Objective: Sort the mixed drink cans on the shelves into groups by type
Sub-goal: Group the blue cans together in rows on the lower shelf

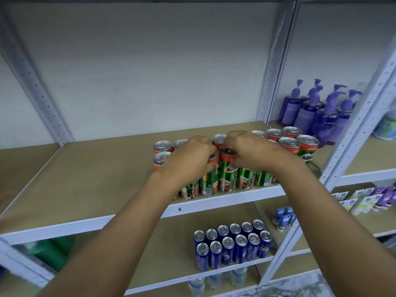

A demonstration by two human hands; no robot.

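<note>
Bare forearms lead to the left hand (190,156) and right hand (249,150), each grip closed around the top of a green-and-red cylindrical metal drink can (228,170) at the upper shelf (90,174) front edge. Likely rigid, smooth, moderately heavy; best held round the body. Neighbouring cans crowd closely; blue slim cans (233,245) below, purple pump bottles (315,110) right.

Green-and-red drink cans (228,172): glossy printed metal walls, with brushed silvery lids that catch the light. Slim blue drink cans (233,245): the same glossy metal with bright, smooth silver tops. Tan shelf board (92,174): matt, wood-like, faintly grained. White shelf uprights (273,67): painted perforated metal, smooth satin finish. Purple pump bottles (315,110): translucent glossy plastic. Back wall (150,67): flat matt white.
</note>
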